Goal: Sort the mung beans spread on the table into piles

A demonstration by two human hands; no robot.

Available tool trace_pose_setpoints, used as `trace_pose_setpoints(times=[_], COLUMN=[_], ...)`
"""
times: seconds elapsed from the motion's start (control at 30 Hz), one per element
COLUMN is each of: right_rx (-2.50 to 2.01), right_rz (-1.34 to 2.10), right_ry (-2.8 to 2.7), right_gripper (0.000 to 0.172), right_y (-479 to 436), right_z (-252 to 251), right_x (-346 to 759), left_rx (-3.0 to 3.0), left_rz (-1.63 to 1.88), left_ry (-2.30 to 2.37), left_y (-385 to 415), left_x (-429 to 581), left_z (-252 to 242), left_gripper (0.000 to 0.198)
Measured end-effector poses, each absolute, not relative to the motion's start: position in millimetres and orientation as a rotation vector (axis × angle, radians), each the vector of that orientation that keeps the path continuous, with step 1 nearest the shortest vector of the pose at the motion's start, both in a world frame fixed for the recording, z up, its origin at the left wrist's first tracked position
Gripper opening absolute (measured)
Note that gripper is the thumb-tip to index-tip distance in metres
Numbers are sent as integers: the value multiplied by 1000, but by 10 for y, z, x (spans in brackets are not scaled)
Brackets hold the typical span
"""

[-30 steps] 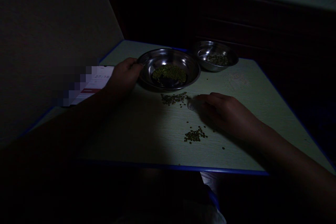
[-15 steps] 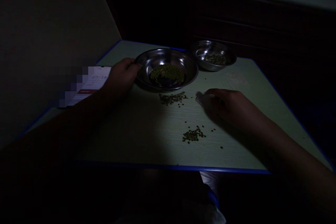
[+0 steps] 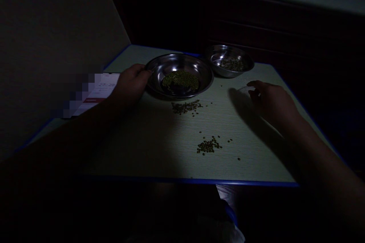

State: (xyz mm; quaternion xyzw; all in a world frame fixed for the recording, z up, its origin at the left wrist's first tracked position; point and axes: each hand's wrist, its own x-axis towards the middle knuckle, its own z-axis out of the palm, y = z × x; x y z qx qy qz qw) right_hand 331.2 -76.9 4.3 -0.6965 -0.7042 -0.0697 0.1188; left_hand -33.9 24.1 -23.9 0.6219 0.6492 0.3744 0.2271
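Hands well apart. Left hand [image 3: 129, 85] is clasped on the near-left rim of the large round steel bowl [image 3: 171, 66], fingers curled. Right hand [image 3: 270, 100] hovers over the pale green blue-edged table [image 3: 159, 140], fingers loosely bent, with a small pale object [image 3: 245, 89] at the tips; the grip cannot be told in the dim light. The large bowl holds green beans [image 3: 180, 79]. Two loose bean piles [image 3: 186, 107] [image 3: 208, 146] lie between the hands. A smaller steel bowl [image 3: 218, 57] stands beyond.

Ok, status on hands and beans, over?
Left hand holds large steel bowl by rim. Right hand near small bowl, grip unclear. Loose beans on table.
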Motion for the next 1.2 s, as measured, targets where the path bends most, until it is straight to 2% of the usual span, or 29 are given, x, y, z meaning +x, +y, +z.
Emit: trace_pose_setpoints(times=[0.07,0.2,0.37,0.77,0.87,0.93,1.2], right_rx=[-1905,-1685,-1573,-2022,-1953,-1832,-1488], right_rz=[-167,171,409,-194,-263,-258,-313], right_ry=[-2065,-2148,-2232,-1960,-2006,-2173,-2657], right_gripper=[50,46,37,51,49,42,33], right_y=[-807,-928,-973,-659,-749,-828,-971], right_z=[62,89,44,-56,0,29,-2], right_x=[3267,3065,2898,3282,3168,3043,2774], left_rx=[1708,1711,1711,1721,1690,1700,1727], left_rz=[1041,1060,1043,1064,1064,1063,1044], left_ry=[1771,1746,1745,1754,1757,1760,1768], left_y=[250,266,263,275,276,271,266], left_x=[-351,-368,-359,-369,-364,-361,-348], left_z=[-258,-286,-268,-283,-285,-278,-264], left_gripper=[29,32,37,36,36,35,38])
